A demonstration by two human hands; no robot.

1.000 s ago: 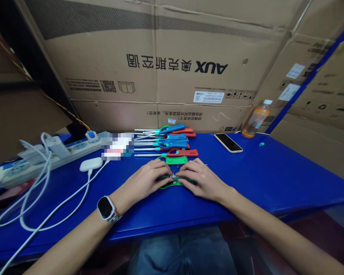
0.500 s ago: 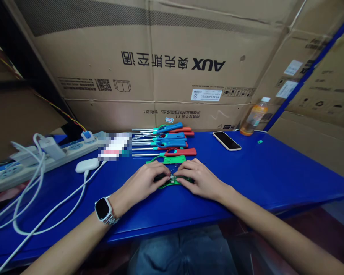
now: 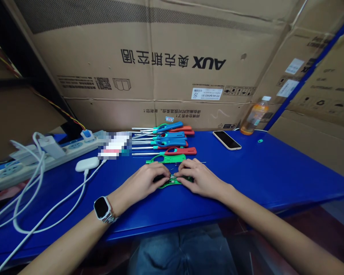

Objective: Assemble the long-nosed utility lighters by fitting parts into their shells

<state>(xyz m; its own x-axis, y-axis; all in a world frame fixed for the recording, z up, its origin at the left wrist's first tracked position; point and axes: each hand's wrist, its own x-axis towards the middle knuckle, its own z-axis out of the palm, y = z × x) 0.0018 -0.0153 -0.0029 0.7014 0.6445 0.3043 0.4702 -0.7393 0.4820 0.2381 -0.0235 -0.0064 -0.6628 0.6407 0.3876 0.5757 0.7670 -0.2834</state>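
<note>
Both my hands rest on the blue table (image 3: 269, 172), fingers curled down onto a green lighter shell (image 3: 172, 182) with small metal parts at its middle. My left hand (image 3: 145, 179), with a smartwatch (image 3: 101, 208) on its wrist, presses the shell's left end. My right hand (image 3: 196, 177) pinches its right end and the metal part between the hands. Just beyond my fingers lies another green shell half (image 3: 167, 158). Behind it is a row of several long-nosed lighters (image 3: 166, 142) with blue, red and teal handles.
A phone (image 3: 227, 140) lies at the back right, with an orange drink bottle (image 3: 253, 117) beyond it and a small teal cap (image 3: 259, 141). At left are a power strip (image 3: 43, 154), a white charger (image 3: 87, 164) and looping white cables (image 3: 46, 214). Cardboard boxes (image 3: 166, 65) wall the back.
The hands stay on the green shell with only slight finger shifts. The view has dipped and shifted a little.
</note>
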